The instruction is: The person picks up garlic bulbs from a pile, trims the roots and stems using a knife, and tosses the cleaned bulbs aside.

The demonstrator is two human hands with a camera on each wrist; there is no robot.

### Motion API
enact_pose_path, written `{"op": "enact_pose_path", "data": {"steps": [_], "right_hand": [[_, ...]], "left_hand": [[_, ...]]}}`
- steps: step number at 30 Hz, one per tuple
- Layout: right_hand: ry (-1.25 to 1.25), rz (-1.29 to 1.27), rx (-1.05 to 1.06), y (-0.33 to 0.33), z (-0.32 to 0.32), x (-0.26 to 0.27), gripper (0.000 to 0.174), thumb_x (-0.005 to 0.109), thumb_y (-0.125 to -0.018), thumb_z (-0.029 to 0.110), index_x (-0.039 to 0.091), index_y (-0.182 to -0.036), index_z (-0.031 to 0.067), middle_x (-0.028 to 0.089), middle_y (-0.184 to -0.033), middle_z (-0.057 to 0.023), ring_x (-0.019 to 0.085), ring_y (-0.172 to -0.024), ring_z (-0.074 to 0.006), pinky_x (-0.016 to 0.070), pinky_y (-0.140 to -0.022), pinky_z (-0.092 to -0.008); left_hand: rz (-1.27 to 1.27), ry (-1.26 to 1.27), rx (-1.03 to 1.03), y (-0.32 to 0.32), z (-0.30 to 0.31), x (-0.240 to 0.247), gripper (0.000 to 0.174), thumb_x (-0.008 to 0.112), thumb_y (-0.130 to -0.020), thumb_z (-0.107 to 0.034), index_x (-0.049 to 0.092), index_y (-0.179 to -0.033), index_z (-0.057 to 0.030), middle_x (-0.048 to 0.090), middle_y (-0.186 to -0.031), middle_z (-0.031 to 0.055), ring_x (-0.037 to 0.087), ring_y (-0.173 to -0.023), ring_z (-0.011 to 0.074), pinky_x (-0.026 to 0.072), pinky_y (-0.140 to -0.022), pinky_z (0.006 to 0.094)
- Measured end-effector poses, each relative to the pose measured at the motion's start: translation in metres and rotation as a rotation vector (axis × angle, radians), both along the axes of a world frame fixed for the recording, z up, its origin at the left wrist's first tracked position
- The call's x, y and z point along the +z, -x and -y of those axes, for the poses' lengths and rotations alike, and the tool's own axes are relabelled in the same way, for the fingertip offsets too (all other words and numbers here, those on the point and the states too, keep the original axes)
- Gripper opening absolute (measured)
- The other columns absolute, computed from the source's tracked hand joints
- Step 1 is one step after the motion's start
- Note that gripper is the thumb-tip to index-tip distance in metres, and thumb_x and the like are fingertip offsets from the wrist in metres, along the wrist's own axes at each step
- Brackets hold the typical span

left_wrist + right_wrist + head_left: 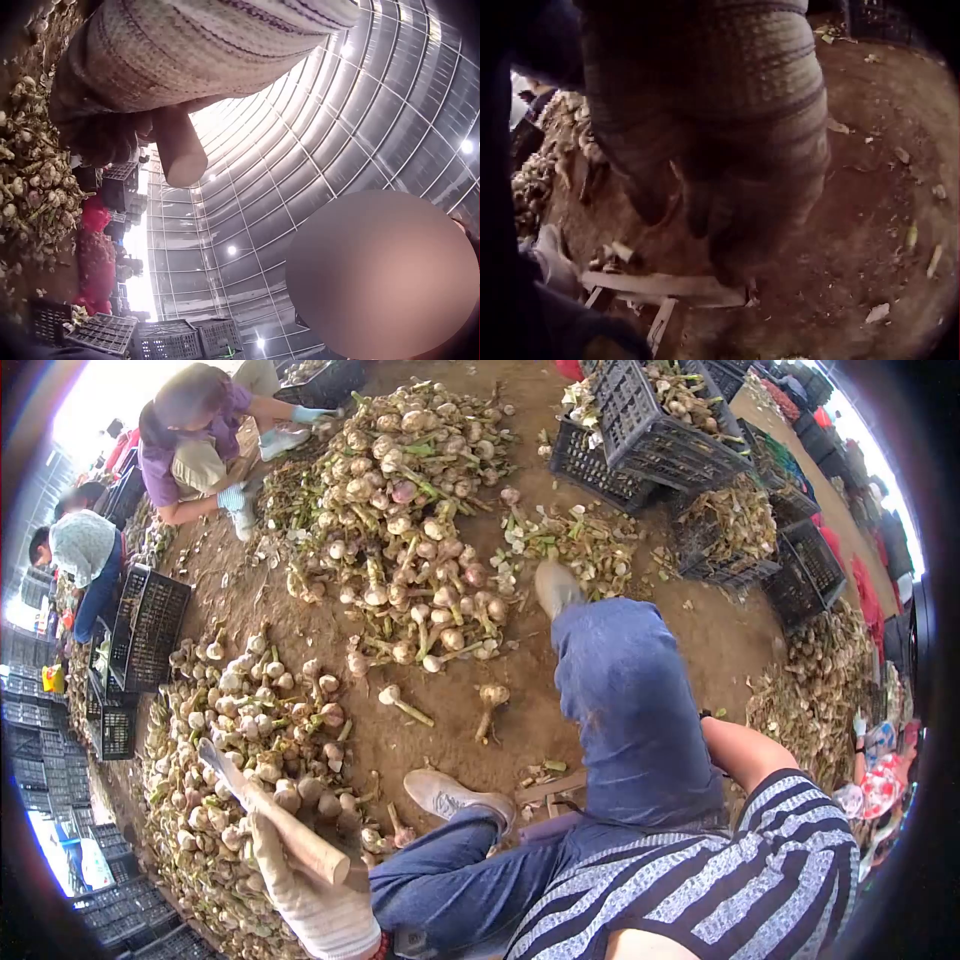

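Note:
In a white knitted glove, the left hand [315,900] grips a pale wooden handle [300,840] whose flat blade [215,762] points up and left over a garlic heap [235,730]. The left wrist view shows the glove [187,64] close up and the round handle end [184,161] sticking out beside it. The raised right knee hides the right hand in the head view. In the right wrist view the gloved right hand [727,150] hangs, fingers downward and loosely bent, above brown ground, with nothing visible in it. Below it lies a wooden piece [664,289].
A second garlic heap [430,540] lies ahead, with two loose bulbs [405,705] nearer the shoe [455,800]. Black crates [670,435] filled with garlic and trimmings stand at the upper right, others [145,625] at the left. A person in purple [195,450] crouches at the upper left.

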State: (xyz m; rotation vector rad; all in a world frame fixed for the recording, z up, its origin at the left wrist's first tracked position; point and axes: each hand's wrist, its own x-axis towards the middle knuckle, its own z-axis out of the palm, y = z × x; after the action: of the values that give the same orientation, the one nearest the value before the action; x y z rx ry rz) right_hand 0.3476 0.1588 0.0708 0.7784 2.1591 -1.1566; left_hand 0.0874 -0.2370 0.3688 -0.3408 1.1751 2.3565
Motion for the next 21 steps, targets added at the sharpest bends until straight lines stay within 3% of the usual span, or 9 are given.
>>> {"op": "enact_pose_path", "data": {"steps": [1, 3, 6, 11, 21], "right_hand": [[-0.001, -0.004, 0.001, 0.005, -0.003, -0.003, 0.037, 0.055, -0.089, 0.035, 0.06, -0.109, 0.0038, 0.063, -0.106, -0.0164, 0.059, -0.098, -0.0283, 0.0469, -0.083, -0.0387], [0.0, 0.002, 0.001, 0.008, -0.009, -0.008, 0.037, 0.055, -0.089, 0.035, 0.06, -0.109, 0.004, 0.063, -0.107, -0.016, 0.059, -0.098, -0.028, 0.0469, -0.083, -0.0386], [0.008, 0.012, 0.004, 0.013, -0.017, -0.01, 0.037, 0.055, -0.089, 0.035, 0.06, -0.11, 0.0042, 0.063, -0.107, -0.0154, 0.059, -0.098, -0.0274, 0.0468, -0.083, -0.0384], [0.038, 0.007, 0.006, 0.025, -0.035, -0.017, 0.038, 0.056, -0.089, 0.035, 0.06, -0.111, 0.0046, 0.063, -0.108, -0.0145, 0.058, -0.098, -0.0265, 0.0467, -0.083, -0.0381], [0.174, 0.119, 0.116, 0.132, -0.056, -0.067, 0.038, 0.056, -0.089, 0.035, 0.06, -0.113, 0.0053, 0.063, -0.109, -0.0127, 0.058, -0.098, -0.0246, 0.0464, -0.083, -0.0376]], "left_hand": [[-0.03, -0.095, -0.048, 0.0, 0.0, 0.006, 0.035, 0.053, -0.094, -0.028, 0.053, -0.126, -0.0124, 0.06, -0.109, 0.0005, 0.054, -0.09, 0.0117, 0.0427, -0.085, 0.0266], [0.006, 0.046, -0.024, -0.003, -0.016, 0.014, 0.038, 0.051, -0.095, -0.025, 0.049, -0.13, -0.0116, 0.059, -0.107, 0.0023, 0.052, -0.092, 0.0146, 0.041, -0.087, 0.0286], [-0.007, 0.097, 0.138, 0.001, -0.042, 0.02, 0.045, 0.053, -0.094, -0.028, 0.042, -0.135, -0.0138, 0.059, -0.102, 0.0042, 0.053, -0.09, 0.0174, 0.0434, -0.083, 0.0332], [0.041, 0.233, 0.07, 0.015, -0.058, 0.003, 0.048, 0.054, -0.093, -0.03, 0.04, -0.137, -0.0149, 0.059, -0.104, 0.0049, 0.052, -0.091, 0.0176, 0.0433, -0.084, 0.0343], [0.173, 0.463, -0.004, 0.088, -0.104, -0.046, 0.053, 0.054, -0.093, -0.033, 0.035, -0.14, -0.0172, 0.058, -0.109, 0.0061, 0.052, -0.093, 0.0181, 0.0432, -0.085, 0.0365]]}}
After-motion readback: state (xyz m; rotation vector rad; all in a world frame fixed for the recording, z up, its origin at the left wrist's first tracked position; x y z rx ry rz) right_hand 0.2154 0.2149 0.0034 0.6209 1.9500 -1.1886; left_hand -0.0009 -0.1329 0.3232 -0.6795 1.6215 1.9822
